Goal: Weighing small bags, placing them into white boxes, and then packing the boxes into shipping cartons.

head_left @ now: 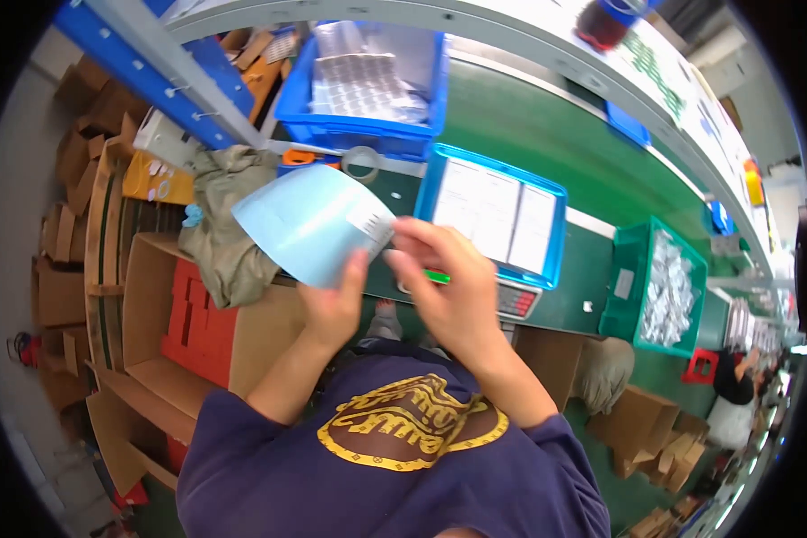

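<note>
A light blue sheet [300,220], glossy and slightly curved, is raised in front of my chest. My left hand [332,300] grips its lower edge, thumb on the near face. On the sheet's right end sits a white printed label [370,222]. The curled fingers of my right hand [457,282] close at that right edge, beside the label; their tips are slightly blurred. Below the right fingers a small bright green patch shows, and I cannot make out what it belongs to. Just beyond that hand, a blue tray [560,229] holding printed papers rests on a scale [516,302] with a keypad.
A blue bin [359,134] with clear plastic packaging stands at the back, a tape roll [361,163] before it. Right is a green bin [628,309] of silvery packets. Grey-green cloth [229,229] and an open carton [143,309] with red boxes lie left. A metal shelf beam [377,15] crosses overhead.
</note>
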Demonstrator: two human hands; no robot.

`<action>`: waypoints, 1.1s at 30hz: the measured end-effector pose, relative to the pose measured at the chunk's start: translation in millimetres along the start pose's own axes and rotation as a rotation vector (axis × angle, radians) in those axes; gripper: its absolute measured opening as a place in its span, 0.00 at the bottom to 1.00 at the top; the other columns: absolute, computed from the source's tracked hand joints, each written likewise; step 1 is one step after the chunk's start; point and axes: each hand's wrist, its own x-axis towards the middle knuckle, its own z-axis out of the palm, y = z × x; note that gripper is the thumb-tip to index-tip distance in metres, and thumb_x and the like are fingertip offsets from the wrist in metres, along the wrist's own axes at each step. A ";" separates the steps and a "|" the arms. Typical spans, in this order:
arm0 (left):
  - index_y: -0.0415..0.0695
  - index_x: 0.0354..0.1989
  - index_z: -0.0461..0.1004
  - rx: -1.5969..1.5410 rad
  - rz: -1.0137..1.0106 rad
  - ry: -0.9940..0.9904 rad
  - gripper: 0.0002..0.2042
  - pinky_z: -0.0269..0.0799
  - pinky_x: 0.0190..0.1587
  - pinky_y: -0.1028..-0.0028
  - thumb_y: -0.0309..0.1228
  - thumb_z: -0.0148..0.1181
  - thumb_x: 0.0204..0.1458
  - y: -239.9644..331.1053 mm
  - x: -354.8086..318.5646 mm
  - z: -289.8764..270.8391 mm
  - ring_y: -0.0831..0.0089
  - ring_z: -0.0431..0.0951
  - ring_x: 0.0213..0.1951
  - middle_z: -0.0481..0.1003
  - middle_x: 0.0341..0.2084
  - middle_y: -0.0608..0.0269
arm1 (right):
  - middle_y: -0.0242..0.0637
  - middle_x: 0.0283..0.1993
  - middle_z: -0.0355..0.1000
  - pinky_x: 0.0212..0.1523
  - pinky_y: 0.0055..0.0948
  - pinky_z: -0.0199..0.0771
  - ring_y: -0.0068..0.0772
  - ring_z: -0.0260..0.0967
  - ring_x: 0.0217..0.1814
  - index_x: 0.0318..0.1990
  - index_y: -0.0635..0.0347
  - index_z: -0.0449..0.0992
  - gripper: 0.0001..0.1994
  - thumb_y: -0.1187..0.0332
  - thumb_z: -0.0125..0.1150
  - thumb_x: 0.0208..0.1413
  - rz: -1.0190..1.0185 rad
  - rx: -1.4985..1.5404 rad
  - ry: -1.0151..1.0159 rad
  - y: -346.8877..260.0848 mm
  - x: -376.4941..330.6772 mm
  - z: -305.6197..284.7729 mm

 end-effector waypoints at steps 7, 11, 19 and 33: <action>0.34 0.59 0.61 -0.353 -0.109 -0.455 0.27 0.64 0.55 0.65 0.30 0.59 0.51 37.3 -54.9 46.3 0.64 0.68 0.55 0.65 0.55 0.53 | 0.40 0.36 0.75 0.38 0.29 0.75 0.34 0.75 0.39 0.40 0.63 0.78 0.15 0.71 0.72 0.42 -0.139 -0.146 0.215 4.4 -42.0 -49.3; 0.34 0.59 0.62 -0.438 -0.377 -0.441 0.23 0.59 0.60 0.70 0.32 0.54 0.57 50.7 -73.1 61.9 0.70 0.68 0.56 0.66 0.56 0.56 | 0.39 0.39 0.76 0.40 0.27 0.74 0.34 0.75 0.40 0.40 0.63 0.78 0.15 0.72 0.71 0.42 -0.241 -0.152 0.201 10.3 -79.7 -75.5; 0.38 0.55 0.66 -0.584 -0.437 -0.384 0.16 0.63 0.56 0.69 0.32 0.49 0.62 57.0 -100.0 88.6 0.71 0.70 0.53 0.70 0.51 0.60 | 0.39 0.40 0.76 0.46 0.29 0.73 0.34 0.74 0.44 0.41 0.62 0.79 0.13 0.71 0.69 0.45 -0.114 0.085 0.162 33.0 -116.9 -118.2; 0.37 0.51 0.68 -0.691 -0.562 -0.439 0.16 0.66 0.54 0.70 0.27 0.59 0.54 42.5 -57.0 70.0 0.70 0.72 0.50 0.72 0.46 0.61 | 0.35 0.39 0.73 0.38 0.30 0.72 0.36 0.71 0.38 0.43 0.57 0.77 0.20 0.75 0.72 0.37 -0.222 -0.374 0.308 19.1 -89.7 -65.8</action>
